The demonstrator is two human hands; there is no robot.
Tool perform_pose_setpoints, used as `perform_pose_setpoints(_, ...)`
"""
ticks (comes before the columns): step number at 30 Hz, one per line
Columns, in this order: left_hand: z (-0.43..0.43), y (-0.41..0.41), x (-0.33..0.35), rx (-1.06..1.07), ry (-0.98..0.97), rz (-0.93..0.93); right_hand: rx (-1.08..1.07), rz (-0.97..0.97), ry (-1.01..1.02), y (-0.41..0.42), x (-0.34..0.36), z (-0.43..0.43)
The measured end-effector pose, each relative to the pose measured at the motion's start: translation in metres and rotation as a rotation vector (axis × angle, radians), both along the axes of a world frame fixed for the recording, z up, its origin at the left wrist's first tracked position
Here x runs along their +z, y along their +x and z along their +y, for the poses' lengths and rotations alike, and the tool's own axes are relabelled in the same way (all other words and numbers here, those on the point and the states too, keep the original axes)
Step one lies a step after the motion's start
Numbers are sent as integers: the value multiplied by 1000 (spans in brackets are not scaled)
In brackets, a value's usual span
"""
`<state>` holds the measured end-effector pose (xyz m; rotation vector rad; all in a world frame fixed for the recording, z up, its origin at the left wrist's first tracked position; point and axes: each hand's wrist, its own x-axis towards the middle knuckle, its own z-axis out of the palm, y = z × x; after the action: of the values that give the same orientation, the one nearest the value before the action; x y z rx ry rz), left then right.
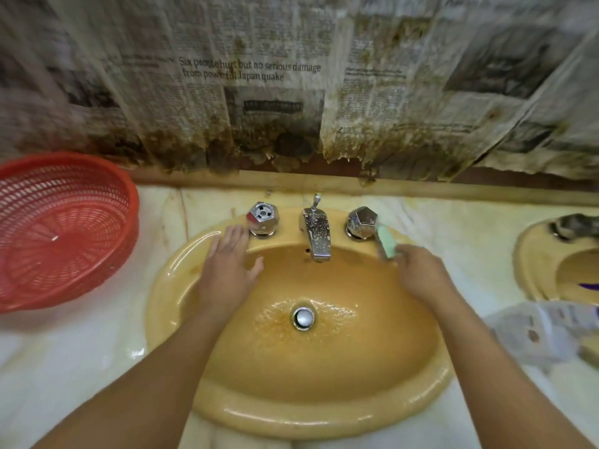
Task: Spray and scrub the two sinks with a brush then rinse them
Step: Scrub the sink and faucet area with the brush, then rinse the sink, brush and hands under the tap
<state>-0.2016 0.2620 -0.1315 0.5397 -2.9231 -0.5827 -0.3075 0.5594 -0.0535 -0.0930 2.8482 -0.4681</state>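
A yellow oval sink [324, 413] fills the middle of the view, wet, with shallow water around its chrome drain [303, 317]. My left hand [230, 267] lies flat and open on the sink's back-left rim, just in front of the left tap knob [262, 218]. My right hand [421, 273] holds a green scrubbing sponge [386, 242] upright against the back-right rim, beside the right tap knob [361, 222]. The chrome spout [317, 234] stands between them, flecked with spots. A second yellow sink [534, 270] shows at the right edge.
A red plastic basket [61, 228] sits on the marble counter at the left. Stained newspaper [259, 92] covers the wall behind. Crumpled plastic packaging [544, 332] lies between the two sinks at the right.
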Motion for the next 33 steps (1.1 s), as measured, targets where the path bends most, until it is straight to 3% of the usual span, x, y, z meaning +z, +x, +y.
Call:
perform_pose_setpoints(3,37,18,1,87,188,127,-160,-69,-305,52,-14,-2)
perform_pose_setpoints(6,76,27,11,134,468,108,-391,-394,-841,89,-17,-16)
perform_pose_setpoints(10,121,21,32,374,1501,-141,-401,-673,-1095,110,-14,-29)
perform_pose_setpoints(12,131,17,34,425,1713,-120,-363,-716,-1101,112,-13,-30)
perform_pose_setpoints(15,137,16,33,522,1758,-50,-248,-739,-1008,108,-8,-26)
perform_pose_setpoints(18,135,16,32,609,1750,-38,-20,-711,-706,84,2,-23)
perform_pose_setpoints(23,128,18,33,723,1710,-1,10,17,-162,-17,15,-32)
perform_pose_setpoints(27,126,19,23,725,1643,-6,146,14,44,-57,14,-54)
perform_pose_setpoints(33,131,11,5,734,1619,-6,318,-36,104,-74,0,-61)
